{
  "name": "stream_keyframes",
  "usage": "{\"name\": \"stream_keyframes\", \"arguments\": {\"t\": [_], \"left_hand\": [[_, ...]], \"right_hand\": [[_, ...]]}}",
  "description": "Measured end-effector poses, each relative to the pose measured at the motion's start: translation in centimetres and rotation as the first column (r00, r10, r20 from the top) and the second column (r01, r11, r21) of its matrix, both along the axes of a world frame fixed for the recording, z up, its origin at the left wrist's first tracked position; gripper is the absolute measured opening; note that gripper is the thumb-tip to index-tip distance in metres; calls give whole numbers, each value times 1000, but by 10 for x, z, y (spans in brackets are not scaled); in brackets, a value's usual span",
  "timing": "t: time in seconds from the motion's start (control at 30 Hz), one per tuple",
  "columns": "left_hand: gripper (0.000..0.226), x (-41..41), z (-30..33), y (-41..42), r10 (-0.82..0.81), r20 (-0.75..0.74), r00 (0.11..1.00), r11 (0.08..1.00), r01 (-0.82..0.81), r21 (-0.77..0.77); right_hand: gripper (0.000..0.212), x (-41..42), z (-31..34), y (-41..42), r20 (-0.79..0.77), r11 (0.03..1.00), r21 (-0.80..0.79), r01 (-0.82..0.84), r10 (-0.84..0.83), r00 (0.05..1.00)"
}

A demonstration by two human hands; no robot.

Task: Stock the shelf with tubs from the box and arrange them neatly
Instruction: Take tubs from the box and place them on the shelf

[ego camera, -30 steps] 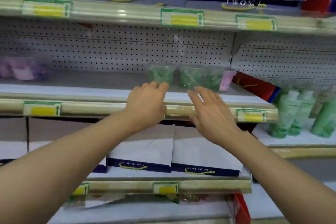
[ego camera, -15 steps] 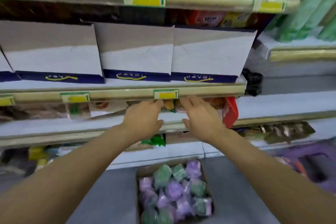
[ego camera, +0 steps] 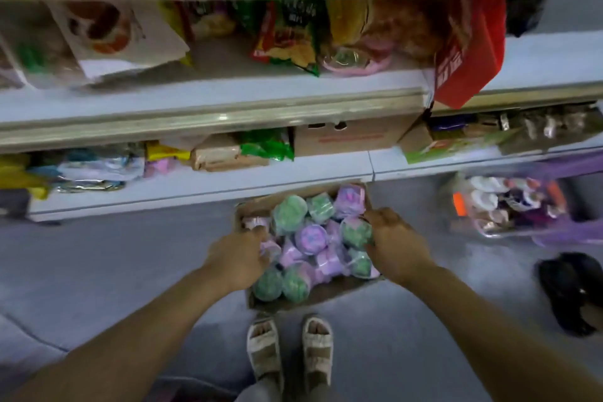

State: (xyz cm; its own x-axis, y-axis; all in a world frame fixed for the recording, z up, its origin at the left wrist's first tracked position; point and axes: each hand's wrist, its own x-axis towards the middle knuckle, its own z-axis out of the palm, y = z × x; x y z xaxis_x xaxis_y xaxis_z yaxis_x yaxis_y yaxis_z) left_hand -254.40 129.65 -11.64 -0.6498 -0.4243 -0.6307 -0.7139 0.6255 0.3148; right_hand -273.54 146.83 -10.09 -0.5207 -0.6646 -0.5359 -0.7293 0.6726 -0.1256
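A cardboard box sits on the floor in front of the shelving, full of several green and purple tubs. My left hand reaches into the box's left side, and its curled fingers close on a purple tub. On the right side, my right hand has its fingers wrapped round a green tub. Another purple tub lies between my hands. The upper shelf where tubs stand is out of view.
Low shelves hold snack bags and a brown carton. A red bag hangs at the right. A clear bag of goods and a black item lie on the floor. My sandalled feet stand just behind the box.
My view has swung down from the upper shelf with its tubs to the floor. Both hands dropped from the shelf edge into the box and closed on tubs.
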Motion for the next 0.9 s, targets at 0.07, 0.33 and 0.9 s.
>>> {"name": "stream_keyframes", "arguments": {"t": [0.07,0.33,0.9], "left_hand": [[30,0,-37,6,56,40,998,998,-57,30],[47,-35,-200,23,256,65,964,952,-263,155],[55,-114,-411,45,350,94,932,920,-361,153]], "right_hand": [[54,-4,-35,7,32,999,-7,41,-41,999],[57,-32,-188,40,80,971,52,233,-237,968],[61,-70,-433,86,-6,477,-55,877,-879,477]]}}
